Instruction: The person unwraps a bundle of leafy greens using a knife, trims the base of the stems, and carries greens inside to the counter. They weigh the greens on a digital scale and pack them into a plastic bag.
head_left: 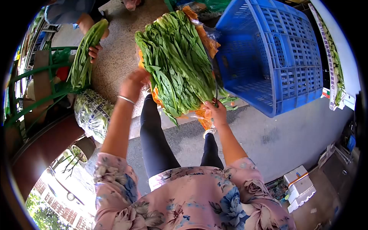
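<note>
A big heap of long-leafed green lettuce [172,61] lies in front of me on an orange and clear plastic wrapping [210,40]. My left hand [135,83], with a white bracelet at the wrist, is at the heap's left edge; motion smears its fingers, so its grip cannot be made out. At the heap's near right corner, my right hand [217,112] is closed around the end of a lettuce bunch. A thin dark strip shows just above those fingers; its kind is unclear.
A blue plastic crate [274,57] lies on its side at the right. At upper left, another person's hand [95,51] holds a lettuce bunch [86,53]. A clear bag of greens [92,111] stands left of my legs. White foam box [301,188] sits lower right.
</note>
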The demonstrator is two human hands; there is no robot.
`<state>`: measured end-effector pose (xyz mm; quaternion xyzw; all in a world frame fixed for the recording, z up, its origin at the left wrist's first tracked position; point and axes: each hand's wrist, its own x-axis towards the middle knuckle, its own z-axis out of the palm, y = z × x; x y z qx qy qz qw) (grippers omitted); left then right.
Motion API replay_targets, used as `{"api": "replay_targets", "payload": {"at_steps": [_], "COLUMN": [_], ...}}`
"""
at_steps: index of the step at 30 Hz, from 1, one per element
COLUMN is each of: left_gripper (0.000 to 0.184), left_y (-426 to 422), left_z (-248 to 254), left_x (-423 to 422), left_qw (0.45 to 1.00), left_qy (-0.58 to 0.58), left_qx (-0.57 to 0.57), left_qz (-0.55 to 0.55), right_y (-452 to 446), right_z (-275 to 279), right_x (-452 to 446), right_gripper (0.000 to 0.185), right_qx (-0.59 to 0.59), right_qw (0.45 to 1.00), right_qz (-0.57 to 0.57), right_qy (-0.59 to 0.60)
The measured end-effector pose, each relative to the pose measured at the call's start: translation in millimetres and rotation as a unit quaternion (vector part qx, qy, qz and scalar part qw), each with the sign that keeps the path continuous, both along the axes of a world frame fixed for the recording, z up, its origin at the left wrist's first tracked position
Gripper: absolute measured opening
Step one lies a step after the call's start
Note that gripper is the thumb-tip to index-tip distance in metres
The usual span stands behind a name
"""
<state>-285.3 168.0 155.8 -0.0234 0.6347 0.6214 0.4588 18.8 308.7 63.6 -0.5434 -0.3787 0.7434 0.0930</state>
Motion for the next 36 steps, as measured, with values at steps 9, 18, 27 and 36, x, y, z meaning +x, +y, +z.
{"api": "replay_targets", "payload": {"at_steps": [9, 18, 27, 36], "left_gripper": [0.079, 0.038, 0.039, 0.028], "left_y": [62, 98, 98, 91], "left_z": [37, 84, 126, 145], "left_x": [195, 243, 277, 291], "left_qw": [0.907, 0.884, 0.911, 0.910], "left_qy": [-0.267, -0.305, -0.289, -0.327], "left_qx": [0.324, 0.317, 0.264, 0.235], "left_qz": [-0.030, 0.161, 0.130, 0.100], "right_y": [40, 18, 1, 9], "right_z": [146, 190, 233, 229], "right_x": [27, 69, 85, 121], "right_gripper": [0.023, 0.037, 0.058, 0.046], "right_qx": [-0.103, 0.095, 0.268, 0.309], "right_qw": [0.988, 0.972, 0.905, 0.908], "right_qz": [0.015, -0.018, 0.040, 0.074], "right_qy": [0.117, 0.216, 0.327, 0.274]}}
